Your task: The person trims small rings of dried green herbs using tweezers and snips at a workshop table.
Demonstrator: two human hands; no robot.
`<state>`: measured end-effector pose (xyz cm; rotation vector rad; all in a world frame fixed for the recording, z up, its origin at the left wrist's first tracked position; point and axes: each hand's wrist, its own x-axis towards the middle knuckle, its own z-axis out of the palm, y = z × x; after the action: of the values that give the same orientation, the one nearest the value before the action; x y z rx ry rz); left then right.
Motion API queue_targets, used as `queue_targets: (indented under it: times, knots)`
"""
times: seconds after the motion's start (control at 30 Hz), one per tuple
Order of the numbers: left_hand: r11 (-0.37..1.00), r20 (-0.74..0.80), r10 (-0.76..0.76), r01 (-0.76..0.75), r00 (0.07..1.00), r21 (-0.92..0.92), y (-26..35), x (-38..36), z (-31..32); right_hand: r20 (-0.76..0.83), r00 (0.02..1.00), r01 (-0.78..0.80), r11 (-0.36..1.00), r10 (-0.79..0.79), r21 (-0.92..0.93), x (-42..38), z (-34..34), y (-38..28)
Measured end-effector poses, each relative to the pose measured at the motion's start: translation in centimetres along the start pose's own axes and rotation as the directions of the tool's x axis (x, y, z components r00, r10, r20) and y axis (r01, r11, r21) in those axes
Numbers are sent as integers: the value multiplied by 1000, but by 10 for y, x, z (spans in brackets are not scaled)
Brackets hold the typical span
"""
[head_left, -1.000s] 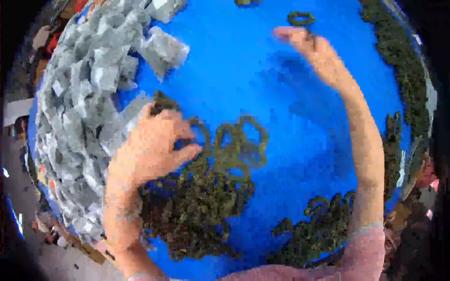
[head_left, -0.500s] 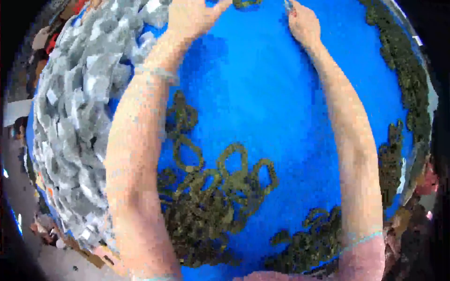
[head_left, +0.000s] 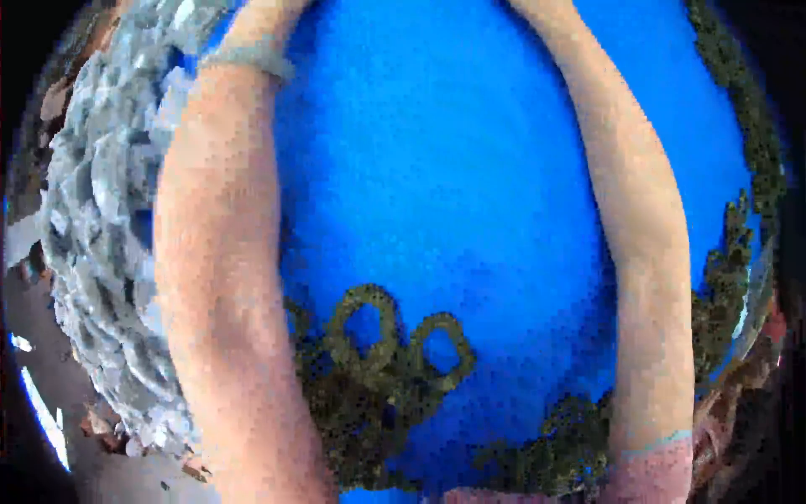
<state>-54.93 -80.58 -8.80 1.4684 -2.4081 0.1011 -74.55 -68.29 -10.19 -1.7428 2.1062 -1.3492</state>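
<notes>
Both my hands are cut off by the top edge; only the forearms show. The left forearm (head_left: 222, 210), with a pale band (head_left: 248, 59) round the wrist, runs up the left side. My right forearm (head_left: 638, 227) reaches up on the right. Between them lies a bright blue surface (head_left: 420, 151). Low in the middle is a heap of dark olive-green rings (head_left: 361, 420), with larger loops standing out at its upper edge. What my fingers hold or touch is out of view.
A broad spread of overlapping grey-white flat pieces (head_left: 101, 202) covers the left side. More dark green pieces (head_left: 562, 437) lie at the bottom right. A dark green row (head_left: 730, 50) follows the right edge. A floor (head_left: 50, 370) shows beyond the left rim.
Both hands have gone out past the top edge; before, they showed there beside a dark green ring. The view has shifted, and the ring heap sits lower.
</notes>
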Motion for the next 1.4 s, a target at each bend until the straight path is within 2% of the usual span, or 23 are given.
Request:
queue_targets:
  times: [0.07, 0.1, 0.13, 0.2, 0.27, 0.3, 0.37, 0.57, 0.7, 0.73, 0.77, 0.83, 0.87, 0.93, 0.97, 1.0, 1.03, 1.1, 1.2, 1.27, 1.3, 1.37, 1.4]
  knots:
    - [980, -169, 190, -197, 967, -25, -3, -22, 11, -18, 998, 59, 998, -58, 24, 5, 0, 3]
    - [991, 271, 125, -132, 954, 6, 6, -30, -16, 5, 995, 104, 994, -104, 13, 4, 3, 1]
    - [991, 259, 122, -131, 958, 19, 9, -47, -30, -6, 993, 116, 993, -116, 23, 6, 6, -4]
    - [910, 21, 415, -414, 910, -25, 5, -100, -39, 376, 924, 10, 981, 64, -193, 4, 18, -19]
    - [871, 68, 489, -482, 870, -97, 6, -156, -75, 308, 946, 114, 993, -103, -18, -35, 29, -48]
    - [896, 201, 441, -415, 875, -162, 8, -185, -103, 141, 942, 324, 935, -305, -144, -60, 41, -65]
    - [932, 331, 361, -338, 872, -126, -2, -240, -144, 155, 920, 369, 929, -361, -30, -109, 51, -105]
    - [977, 312, 213, -208, 926, -49, -35, -374, -222, 422, 851, 245, 948, -311, 205, -238, 50, -229]
    - [980, 388, 112, -36, 915, -197, -51, -436, -270, 757, 629, -255, 872, -178, 418, -296, 32, -288]
    - [971, 326, 77, 3, 942, -239, -54, -452, -285, 724, 648, -279, 812, -235, 513, -291, 13, -295]
    - [959, 255, 39, 35, 966, -280, -59, -466, -298, 601, 747, -23, 892, -285, 451, -288, 2, -292]
    - [955, 207, -36, 95, 978, -281, -70, -504, -327, 513, 858, -185, 914, -29, 361, -270, -45, -290]
    - [951, 151, -113, 151, 982, -271, -74, -522, -338, 417, 909, -41, 986, -31, 163, -271, -58, -271]
    - [929, 128, -203, 232, 971, -289, -76, -562, -353, 219, 946, -181, 950, 239, -255, -301, -53, -226]
    - [904, 97, -279, 295, 955, -309, -78, -578, -356, 249, 926, -263, 958, 284, -116, -315, -41, -215]
    - [874, 72, -352, 355, 933, -332, -79, -593, -360, 327, 901, -256, 958, 285, -128, -335, -32, -206]
    - [839, 48, -422, 410, 905, -358, -79, -604, -364, 400, 871, -249, 958, 285, -141, -345, -33, -237]
    - [830, 44, -421, 405, 906, -383, -74, -616, -370, 434, 896, -50, 992, 95, -114, -383, -8, -272]
    - [813, 32, -426, 398, 904, -425, -61, -620, -373, 504, 830, -229, 970, 239, -84, -412, 2, -337]
    - [814, 18, -378, 341, 926, -471, -53, -611, -369, 621, 764, -243, 970, 174, 27, -428, 7, -352]
    - [794, 9, -359, 310, 933, -522, -46, -603, -363, 597, 784, -233, 972, 173, 24, -425, 0, -361]
    - [764, 0, -295, 236, 956, -601, -28, -580, -356, 634, 716, -358, 933, 294, -29, -417, -19, -380]
    - [772, -9, -242, 187, 970, -608, -17, -567, -350, 567, 767, -424, 901, 301, 95, -411, -28, -373]
